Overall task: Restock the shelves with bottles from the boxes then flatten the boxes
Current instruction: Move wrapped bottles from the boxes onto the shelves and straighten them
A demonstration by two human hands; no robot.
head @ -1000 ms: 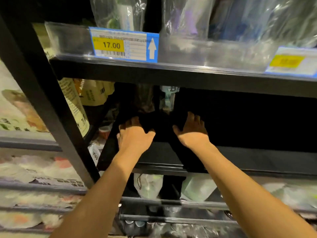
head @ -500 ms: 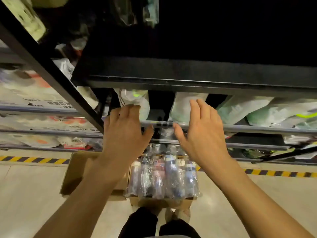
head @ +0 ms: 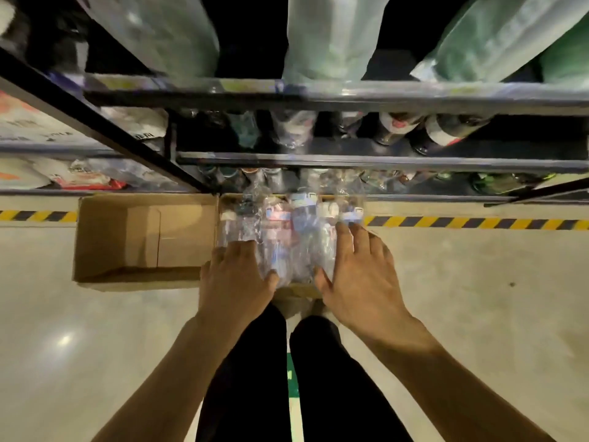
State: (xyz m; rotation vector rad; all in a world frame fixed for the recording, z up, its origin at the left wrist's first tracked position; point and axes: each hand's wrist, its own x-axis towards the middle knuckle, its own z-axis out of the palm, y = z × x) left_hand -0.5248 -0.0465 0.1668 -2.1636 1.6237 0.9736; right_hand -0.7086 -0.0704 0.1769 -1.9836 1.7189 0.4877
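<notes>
Head view: left hand fingers curl over the bottles in the box, right hand fingers spread wide

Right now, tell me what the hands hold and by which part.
Nothing is clearly gripped. The right hand lies flat on the wrapped bottle pack at its near right end; the left hand covers its near left corner, grip unclear.
</notes>
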